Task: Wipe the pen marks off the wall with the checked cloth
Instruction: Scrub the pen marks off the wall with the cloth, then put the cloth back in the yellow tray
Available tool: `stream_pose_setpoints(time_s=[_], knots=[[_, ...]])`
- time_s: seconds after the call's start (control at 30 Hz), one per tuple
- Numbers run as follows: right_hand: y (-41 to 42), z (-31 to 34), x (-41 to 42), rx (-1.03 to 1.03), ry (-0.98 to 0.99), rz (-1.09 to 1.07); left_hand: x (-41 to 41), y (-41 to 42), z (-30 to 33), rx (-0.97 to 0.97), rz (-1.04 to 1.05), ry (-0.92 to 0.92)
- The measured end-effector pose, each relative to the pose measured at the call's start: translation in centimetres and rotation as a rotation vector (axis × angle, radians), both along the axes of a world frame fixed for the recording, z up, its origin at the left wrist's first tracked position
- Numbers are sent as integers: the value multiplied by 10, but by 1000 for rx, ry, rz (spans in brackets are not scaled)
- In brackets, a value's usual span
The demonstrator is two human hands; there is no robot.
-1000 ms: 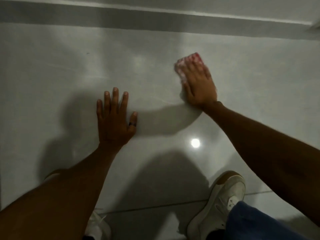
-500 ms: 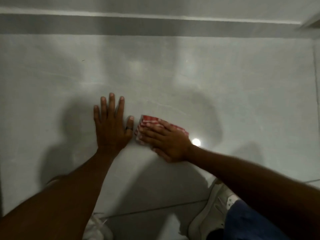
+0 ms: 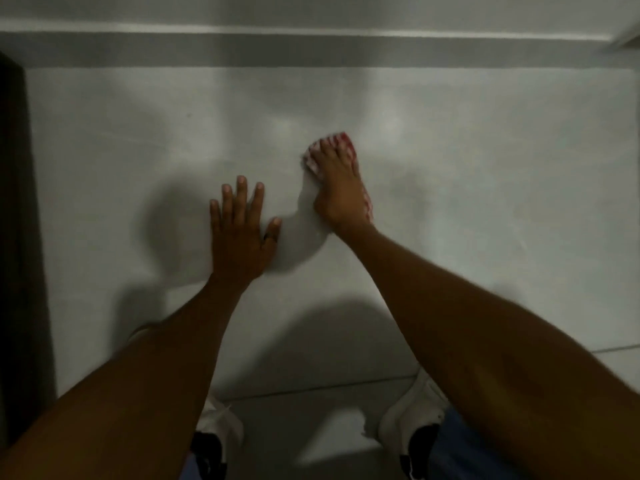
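A red-and-white checked cloth [image 3: 346, 142] lies flat on the pale glossy surface [image 3: 467, 168] in front of me. My right hand [image 3: 337, 188] presses down on it, fingers spread over the cloth, so only its far edge and right side show. My left hand [image 3: 240, 233] rests flat on the same surface to the left, fingers apart, a dark ring on the thumb, holding nothing. I cannot make out pen marks; a tiny dark speck [image 3: 188, 115] sits at the far left.
A grey band [image 3: 311, 50] runs across the top of the surface. A dark upright edge [image 3: 17, 237] borders the left side. My two white shoes [image 3: 405, 417] and blue trouser legs show at the bottom, by a thin seam line [image 3: 311, 386].
My right hand slid the cloth from beside my left thumb up and to the right. A second ago it was also up there. The left hand stayed flat.
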State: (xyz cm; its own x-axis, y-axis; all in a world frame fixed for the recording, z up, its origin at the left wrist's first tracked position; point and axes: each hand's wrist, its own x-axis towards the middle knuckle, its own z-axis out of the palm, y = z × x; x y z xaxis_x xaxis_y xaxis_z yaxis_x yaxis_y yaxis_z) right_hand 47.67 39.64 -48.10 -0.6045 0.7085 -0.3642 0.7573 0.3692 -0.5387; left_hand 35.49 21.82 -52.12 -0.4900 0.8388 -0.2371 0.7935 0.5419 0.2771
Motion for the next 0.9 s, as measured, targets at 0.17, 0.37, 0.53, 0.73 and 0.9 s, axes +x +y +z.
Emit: stream_pose_setpoints(time_s=[0.17, 0.37, 0.53, 0.73, 0.9], knots=[[-60, 126, -10, -919, 442, -924, 2, 21, 143, -244, 925, -1249], [-107, 333, -51, -1375, 642, -1086, -19, -45, 394, -24, 1122, -1659], [-133, 455, -153, -1075, 464, -646, -99, -109, 519, 181, 1256, -1347], [-143, 499, -343, -526, 360, 149, -237, -185, 547, 476, 1224, -941], [-175, 456, -452, 93, -43, 679, -314, -206, 476, 372, 1229, -864]])
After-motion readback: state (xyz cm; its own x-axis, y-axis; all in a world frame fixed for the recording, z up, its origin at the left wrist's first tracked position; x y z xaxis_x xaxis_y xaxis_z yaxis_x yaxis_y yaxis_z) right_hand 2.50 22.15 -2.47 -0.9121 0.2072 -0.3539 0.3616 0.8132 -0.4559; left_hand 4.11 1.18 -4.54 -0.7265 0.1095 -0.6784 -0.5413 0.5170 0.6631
